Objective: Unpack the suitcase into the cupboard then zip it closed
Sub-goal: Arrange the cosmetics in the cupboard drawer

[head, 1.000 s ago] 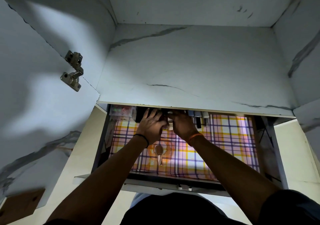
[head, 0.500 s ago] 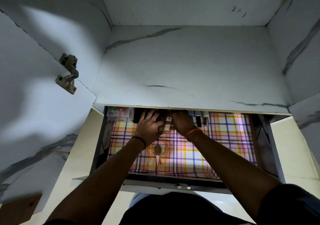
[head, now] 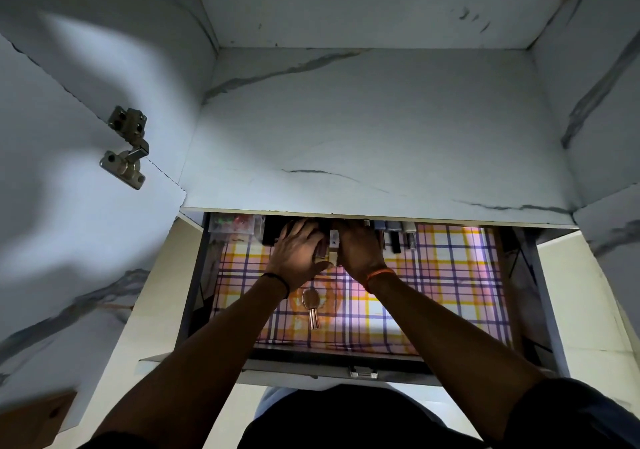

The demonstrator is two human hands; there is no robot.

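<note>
An open drawer [head: 450,275] lined with plaid paper sits under the cupboard's marble-patterned shelf [head: 363,130]. My left hand [head: 296,253] lies at the drawer's back with its fingers spread over a black box [head: 272,234]. My right hand [head: 356,251] reaches beside it, and its fingertips are partly hidden under the shelf edge. Small cosmetic bottles [head: 330,247] stand squeezed between the two hands. The suitcase is not in view.
A row of lipstick-like tubes [head: 396,237] stands right of my right hand. A clear box of small items [head: 235,225] sits in the back left corner. A rose-gold clip-like object [head: 310,306] lies mid-drawer. A door hinge [head: 126,147] sticks out on the left.
Both hands have stayed at the drawer's back and closed in on the small bottles between them. The view has tilted down slightly.
</note>
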